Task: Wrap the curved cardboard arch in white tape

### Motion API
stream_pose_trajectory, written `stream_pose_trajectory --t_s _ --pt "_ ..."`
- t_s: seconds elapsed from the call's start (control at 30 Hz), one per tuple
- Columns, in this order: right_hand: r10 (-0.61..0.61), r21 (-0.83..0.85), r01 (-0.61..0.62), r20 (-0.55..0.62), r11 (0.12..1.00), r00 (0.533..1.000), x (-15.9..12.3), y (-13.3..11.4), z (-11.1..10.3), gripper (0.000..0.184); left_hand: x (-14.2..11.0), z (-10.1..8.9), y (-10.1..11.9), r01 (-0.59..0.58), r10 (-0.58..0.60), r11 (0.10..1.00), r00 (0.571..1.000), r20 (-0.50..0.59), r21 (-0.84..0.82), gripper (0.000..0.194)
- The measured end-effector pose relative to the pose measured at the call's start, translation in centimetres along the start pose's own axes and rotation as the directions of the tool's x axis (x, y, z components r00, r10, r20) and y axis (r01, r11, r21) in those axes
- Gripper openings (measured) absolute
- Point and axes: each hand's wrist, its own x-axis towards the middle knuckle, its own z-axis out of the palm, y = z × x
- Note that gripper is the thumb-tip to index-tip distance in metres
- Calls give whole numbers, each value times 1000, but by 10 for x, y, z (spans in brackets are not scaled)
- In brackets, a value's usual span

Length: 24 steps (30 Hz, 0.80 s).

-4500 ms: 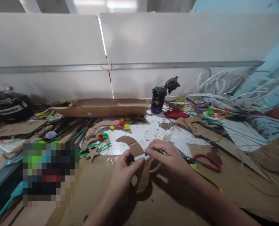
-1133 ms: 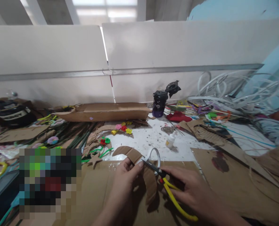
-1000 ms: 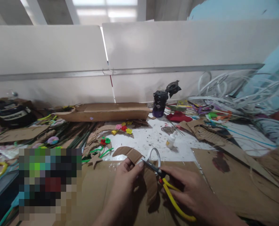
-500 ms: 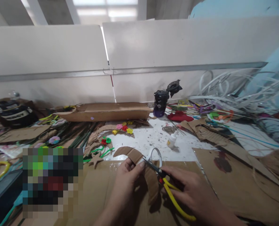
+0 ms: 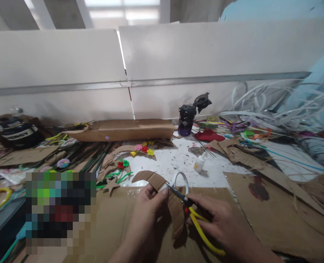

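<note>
- While my left hand (image 5: 148, 215) pinches the cardboard arc (image 5: 151, 179) in a narrow grip between thumb and fingers, the arc stands at centre view, over the top edge of the brown cardboard sheet (image 5: 110, 226).
- My right hand (image 5: 219, 223) wraps the yellow-handled scissors (image 5: 203, 228); I cannot tell how far the blades are open.
- Those blades sit just beside my left hand, so a slipped stroke could nick it.
- A slack pinch could let the arc buckle and tear raggedly.
- The white plastic loop (image 5: 177, 180) touches the blade area at 12 o'clock, so careless closing could snip it.
- Farther out, a swung wrist could topple the glue bottle (image 5: 199, 163) at 1 o'clock.
</note>
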Motion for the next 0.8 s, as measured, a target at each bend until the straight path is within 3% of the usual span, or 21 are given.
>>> stream_pose_trajectory --t_s 0.4,0.6,0.8 --pt "-2 -33 1 -17 999 1000 1 1 2 40 -4 1 1 -10 10 1000 999 34 -8 26" --pt "48 103 -51 36 993 998 4 -9 -2 32 -5 1 3 -40 41 999 999 26 -20 28" --pt "110 188 -123 80 974 991 6 -7 -3 37 -3 1 4 -60 61 998 998 -30 16 29"
